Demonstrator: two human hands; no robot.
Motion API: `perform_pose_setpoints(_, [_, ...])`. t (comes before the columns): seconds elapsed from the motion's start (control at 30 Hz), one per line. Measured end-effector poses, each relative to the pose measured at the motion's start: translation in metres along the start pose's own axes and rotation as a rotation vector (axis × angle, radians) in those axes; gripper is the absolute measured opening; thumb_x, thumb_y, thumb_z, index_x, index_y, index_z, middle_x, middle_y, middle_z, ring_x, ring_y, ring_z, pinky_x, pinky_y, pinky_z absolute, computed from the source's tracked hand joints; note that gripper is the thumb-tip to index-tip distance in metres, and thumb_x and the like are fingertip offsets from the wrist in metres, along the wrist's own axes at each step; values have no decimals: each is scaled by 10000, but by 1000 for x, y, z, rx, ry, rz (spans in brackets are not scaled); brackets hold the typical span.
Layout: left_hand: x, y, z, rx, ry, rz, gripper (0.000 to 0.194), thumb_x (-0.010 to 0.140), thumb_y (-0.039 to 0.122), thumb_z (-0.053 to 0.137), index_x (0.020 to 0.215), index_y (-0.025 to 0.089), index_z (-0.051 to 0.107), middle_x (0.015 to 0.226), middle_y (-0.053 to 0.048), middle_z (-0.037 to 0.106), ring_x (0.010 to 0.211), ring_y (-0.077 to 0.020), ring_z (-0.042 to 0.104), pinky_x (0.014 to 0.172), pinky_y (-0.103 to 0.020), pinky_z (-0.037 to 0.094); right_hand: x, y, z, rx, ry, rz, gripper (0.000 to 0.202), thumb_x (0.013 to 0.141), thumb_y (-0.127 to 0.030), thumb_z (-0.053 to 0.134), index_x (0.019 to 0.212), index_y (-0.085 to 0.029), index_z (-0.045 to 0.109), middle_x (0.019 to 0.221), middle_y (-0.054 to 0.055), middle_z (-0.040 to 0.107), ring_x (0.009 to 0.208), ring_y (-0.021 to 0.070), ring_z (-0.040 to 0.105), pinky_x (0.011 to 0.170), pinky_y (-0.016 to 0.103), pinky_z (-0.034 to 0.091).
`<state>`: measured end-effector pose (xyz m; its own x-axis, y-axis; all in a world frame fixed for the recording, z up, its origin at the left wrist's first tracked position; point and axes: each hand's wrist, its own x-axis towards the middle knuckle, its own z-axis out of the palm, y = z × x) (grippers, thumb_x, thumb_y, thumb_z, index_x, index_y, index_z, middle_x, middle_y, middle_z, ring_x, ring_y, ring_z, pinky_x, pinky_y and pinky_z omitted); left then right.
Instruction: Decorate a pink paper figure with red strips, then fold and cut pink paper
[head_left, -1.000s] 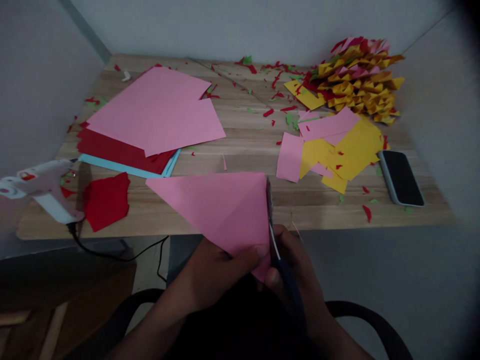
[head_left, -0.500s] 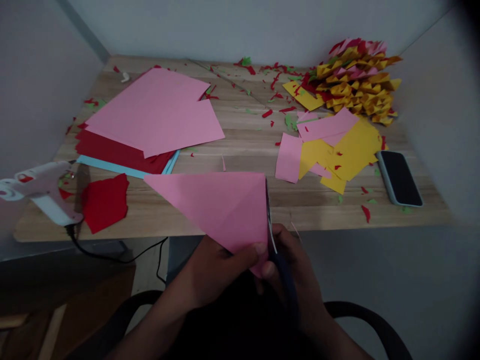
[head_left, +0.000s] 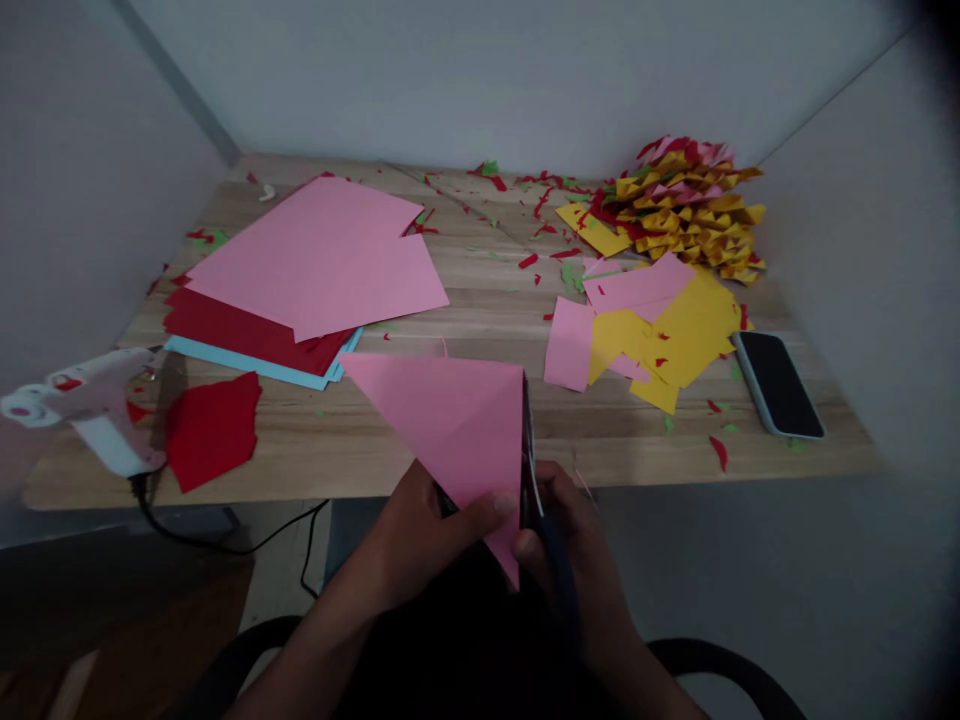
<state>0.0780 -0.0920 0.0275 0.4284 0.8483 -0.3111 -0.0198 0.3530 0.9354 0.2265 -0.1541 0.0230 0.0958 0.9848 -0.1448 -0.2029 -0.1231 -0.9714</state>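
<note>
My left hand (head_left: 427, 535) pinches a folded pink paper triangle (head_left: 465, 415) near its lower corner, thumb on top. The triangle is held above the front edge of the table, its long point to the left. In my right hand (head_left: 574, 540) is a pair of scissors (head_left: 556, 560) with dark blue handles. Their blades run along the triangle's right edge, pointing away from me. A thin pink strip (head_left: 585, 488) shows just beyond my right fingers. My other fingers are partly hidden under the paper and behind the handles.
Pink sheets (head_left: 322, 260) lie over red and light blue paper at left, near a red piece (head_left: 214, 430) and a white glue gun (head_left: 105, 400). At right are yellow paper (head_left: 697, 325), a folded-paper model (head_left: 686, 215) and a phone (head_left: 778, 385). Red and green scraps are scattered about.
The triangle and both hands have shifted slightly; more of the triangle's lower corner now shows below my left thumb. The camera view has tilted up a little. The scissors remain along the right edge.
</note>
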Motion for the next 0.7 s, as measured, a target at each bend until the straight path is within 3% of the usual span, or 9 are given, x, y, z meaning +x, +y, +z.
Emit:
perform_pose_setpoints(0.1, [7, -1, -3, -115, 133, 11, 375, 701, 481, 841, 835, 151, 725, 727, -44, 700, 627, -160, 605, 557, -237, 470, -2, 4, 0, 77, -52, 118, 437, 800, -592, 745, 1017, -267, 550, 681, -56, 560, 477, 91, 477, 427, 201, 402])
perform_pose_setpoints(0.23, [16, -2, -1, -322, 377, -29, 357, 728, 464, 832, 852, 150, 714, 747, -26, 701, 589, -125, 573, 540, -212, 449, -5, 5, 0, 62, -37, 183, 478, 780, -607, 763, 1019, -260, 539, 712, -53, 567, 487, 77, 483, 429, 178, 393])
perform_pose_setpoints(0.4, [18, -2, 5, -442, 322, -37, 269, 767, 369, 825, 899, 156, 729, 764, -20, 707, 626, -115, 598, 582, -200, 466, -10, 10, -2, 73, -21, 76, 454, 841, -613, 700, 1096, -259, 575, 904, 24, 604, 750, 146, 564, 659, 253, 512])
perform_pose_setpoints(0.53, [18, -1, 7, -452, 328, -63, 314, 731, 386, 848, 894, 145, 731, 766, -30, 713, 625, -122, 608, 567, -203, 471, -10, 15, -3, 177, -8, 120, 499, 819, -594, 734, 1144, -260, 556, 911, 21, 602, 740, 148, 553, 630, 258, 489])
perform_pose_setpoints(0.7, [19, 5, 6, -471, 352, -78, 301, 709, 371, 864, 861, 150, 729, 727, -28, 716, 571, -113, 597, 541, -204, 479, -2, 6, -5, 157, 42, 92, 381, 863, -508, 723, 1110, -265, 563, 900, 18, 634, 712, 139, 584, 643, 269, 508])
